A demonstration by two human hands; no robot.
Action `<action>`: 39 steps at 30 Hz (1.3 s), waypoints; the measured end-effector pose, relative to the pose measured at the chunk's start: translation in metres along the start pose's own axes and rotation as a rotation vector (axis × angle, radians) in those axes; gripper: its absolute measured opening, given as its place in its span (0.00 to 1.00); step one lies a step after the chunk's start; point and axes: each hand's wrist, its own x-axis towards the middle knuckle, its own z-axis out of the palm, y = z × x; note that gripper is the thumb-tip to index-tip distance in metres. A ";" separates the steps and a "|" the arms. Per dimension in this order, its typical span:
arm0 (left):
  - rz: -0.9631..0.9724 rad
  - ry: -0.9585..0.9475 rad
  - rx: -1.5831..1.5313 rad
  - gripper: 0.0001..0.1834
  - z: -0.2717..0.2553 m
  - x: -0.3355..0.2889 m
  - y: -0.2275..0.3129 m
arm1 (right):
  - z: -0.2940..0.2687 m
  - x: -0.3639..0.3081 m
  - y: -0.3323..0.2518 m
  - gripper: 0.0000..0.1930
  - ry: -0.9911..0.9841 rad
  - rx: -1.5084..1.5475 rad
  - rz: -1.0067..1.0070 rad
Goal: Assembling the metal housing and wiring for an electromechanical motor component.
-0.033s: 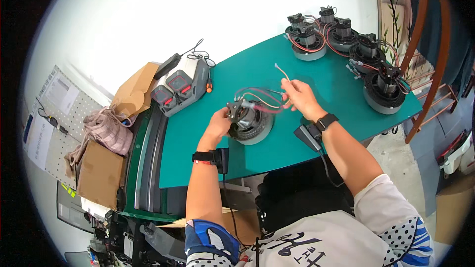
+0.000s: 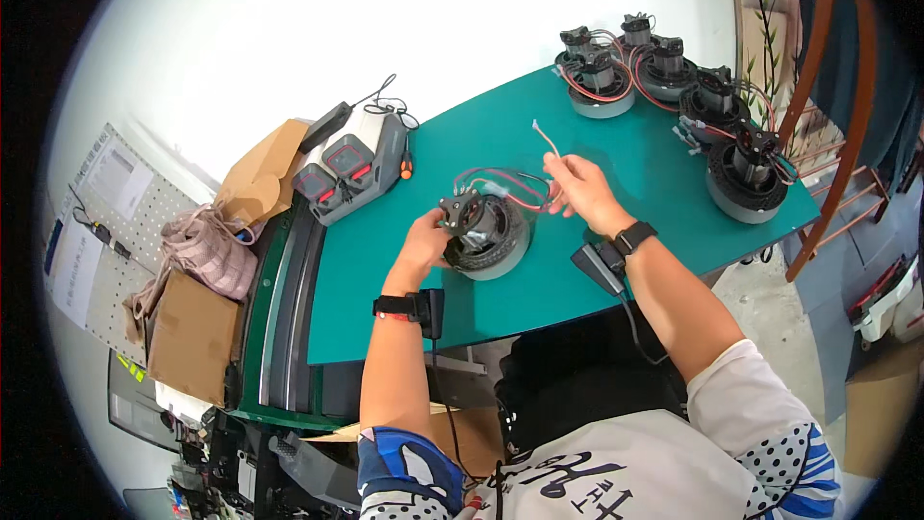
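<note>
A black motor unit point(image 2: 493, 239) with a round, pale-rimmed base stands on the green table, in front of me. My left hand point(image 2: 422, 243) grips the black bracket at its top from the left side. Red, black and white wires point(image 2: 515, 189) arc from the unit toward the right. Pinched in the fingers of my right hand point(image 2: 582, 191) are these wires, raised above the table. A thin pale wire end with a small white connector point(image 2: 539, 128) sticks up past those fingers.
Several similar motor units point(image 2: 666, 67) with wires stand along the table's far right side. A grey dual-bay device point(image 2: 356, 164) and an orange-handled screwdriver point(image 2: 406, 166) lie at the far left. Beside the table are cardboard boxes point(image 2: 195, 339) and a pink bag point(image 2: 207, 248).
The wires, smeared by motion before, look sharper now. My right hand has shifted very slightly left; my left hand keeps its grip on the motor unit.
</note>
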 end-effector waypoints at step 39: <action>-0.160 -0.183 -0.130 0.23 -0.016 0.000 -0.013 | 0.014 -0.002 0.008 0.19 0.005 -0.171 -0.285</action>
